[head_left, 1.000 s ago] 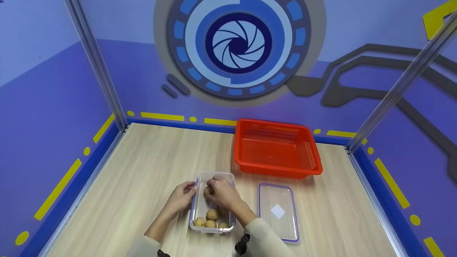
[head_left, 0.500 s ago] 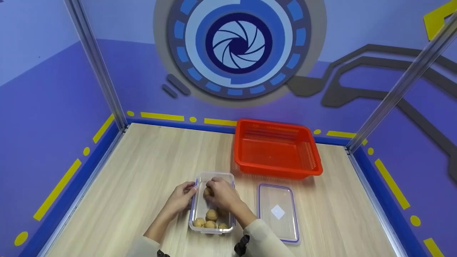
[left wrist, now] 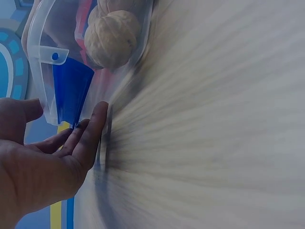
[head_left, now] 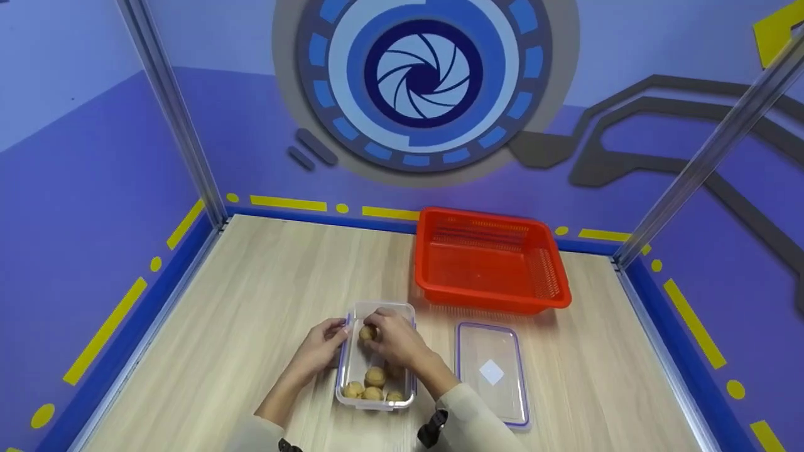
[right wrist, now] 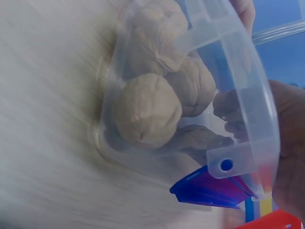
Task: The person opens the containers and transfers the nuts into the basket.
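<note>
A clear plastic food container stands on the table, its blue side clips hanging down. Walnuts lie in its near end, and some show large through the wall in the right wrist view. My left hand holds the left rim, thumb at the edge and fingers along the outer side. Reaching inside over the right wall, my right hand pinches a single walnut near the far end. That hand partly hides the walnuts beneath it.
The container's clear lid, edged in purple, lies flat to its right. Behind the lid stands a red plastic basket near the back wall. Purple panels and metal posts enclose the wooden table.
Both hands keep their places at the container. The right fingers shift slightly around the walnut, showing more of it. The whole head view has moved a little.
</note>
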Tool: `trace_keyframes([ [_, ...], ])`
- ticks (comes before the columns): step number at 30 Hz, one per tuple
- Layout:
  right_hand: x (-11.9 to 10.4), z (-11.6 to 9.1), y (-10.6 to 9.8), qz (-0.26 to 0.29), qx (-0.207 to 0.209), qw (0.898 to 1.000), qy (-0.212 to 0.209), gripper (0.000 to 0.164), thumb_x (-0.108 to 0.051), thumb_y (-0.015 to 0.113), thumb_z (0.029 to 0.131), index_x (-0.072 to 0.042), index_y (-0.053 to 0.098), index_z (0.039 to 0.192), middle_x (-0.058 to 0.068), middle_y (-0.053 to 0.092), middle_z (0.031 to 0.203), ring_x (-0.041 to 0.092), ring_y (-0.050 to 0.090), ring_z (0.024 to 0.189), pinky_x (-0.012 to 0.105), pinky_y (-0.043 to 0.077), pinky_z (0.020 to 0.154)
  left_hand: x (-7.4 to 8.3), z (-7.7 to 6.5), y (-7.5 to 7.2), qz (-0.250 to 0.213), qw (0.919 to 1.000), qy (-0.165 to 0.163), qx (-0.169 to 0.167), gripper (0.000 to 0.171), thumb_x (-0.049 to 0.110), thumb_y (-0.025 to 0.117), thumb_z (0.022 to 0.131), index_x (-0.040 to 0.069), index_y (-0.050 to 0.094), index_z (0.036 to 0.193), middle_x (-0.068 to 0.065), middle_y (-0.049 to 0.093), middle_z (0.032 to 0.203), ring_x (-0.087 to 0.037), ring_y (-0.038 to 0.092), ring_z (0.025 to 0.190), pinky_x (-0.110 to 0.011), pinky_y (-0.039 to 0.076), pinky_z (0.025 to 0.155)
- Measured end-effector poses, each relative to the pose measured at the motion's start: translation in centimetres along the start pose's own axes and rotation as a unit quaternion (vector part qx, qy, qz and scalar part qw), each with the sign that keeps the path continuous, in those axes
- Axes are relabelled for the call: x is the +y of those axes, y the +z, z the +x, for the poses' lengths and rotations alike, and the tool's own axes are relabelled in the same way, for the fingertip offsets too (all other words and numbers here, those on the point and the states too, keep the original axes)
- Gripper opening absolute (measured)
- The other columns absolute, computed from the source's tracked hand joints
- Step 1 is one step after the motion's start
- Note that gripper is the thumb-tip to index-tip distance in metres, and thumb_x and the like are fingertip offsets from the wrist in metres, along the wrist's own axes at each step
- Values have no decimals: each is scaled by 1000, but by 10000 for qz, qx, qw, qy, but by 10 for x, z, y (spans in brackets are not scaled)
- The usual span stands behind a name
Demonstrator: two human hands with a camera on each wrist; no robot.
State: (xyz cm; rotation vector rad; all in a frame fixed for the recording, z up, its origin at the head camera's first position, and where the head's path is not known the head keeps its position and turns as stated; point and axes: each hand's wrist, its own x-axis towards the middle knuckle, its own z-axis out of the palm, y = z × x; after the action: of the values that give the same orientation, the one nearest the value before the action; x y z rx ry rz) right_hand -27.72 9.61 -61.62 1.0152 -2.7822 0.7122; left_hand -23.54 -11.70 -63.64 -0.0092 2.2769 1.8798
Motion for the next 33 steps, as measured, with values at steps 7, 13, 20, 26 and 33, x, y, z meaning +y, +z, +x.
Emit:
trace_keyframes([
  [7,-1,1,-9,14,-55,9997,-256,30,-18,86,88,-11,76,116,-3,67,106,9,59,91,26,53,81,3,0,0,-143,9999,-80,-54,53,27,58,111,-7,47,151,-28,60,139,-35,67,116,-43,62,90],
  [13,-3,5,-27,289,-13,9984,-490,32,-12,86,87,-9,75,117,0,70,107,12,64,97,29,56,88,8,1,-2,-220,9997,-83,-91,50,23,57,111,-9,47,148,-29,61,137,-37,68,114,-44,63,88],
  [20,-1,13,-67,1006,-248,9944,-209,31,-13,82,94,-9,73,124,0,69,116,12,65,106,31,58,97,11,1,-5,-234,9996,-95,-140,47,20,59,110,-10,48,144,-28,62,135,-42,65,120,-47,61,93],
  [26,7,16,-98,1351,140,9903,-291,31,-10,82,93,-7,73,122,3,69,116,16,66,108,35,59,98,10,4,-5,-375,9989,-136,-265,51,21,57,111,-11,44,147,-32,58,139,-46,64,122,-49,61,95],
  [33,30,14,-126,1546,914,9833,-281,35,-3,85,89,0,71,120,7,70,114,22,69,107,42,60,97,7,5,-4,-311,9988,-121,-356,53,24,57,111,-10,42,149,-32,57,141,-46,63,125,-47,61,96],
])
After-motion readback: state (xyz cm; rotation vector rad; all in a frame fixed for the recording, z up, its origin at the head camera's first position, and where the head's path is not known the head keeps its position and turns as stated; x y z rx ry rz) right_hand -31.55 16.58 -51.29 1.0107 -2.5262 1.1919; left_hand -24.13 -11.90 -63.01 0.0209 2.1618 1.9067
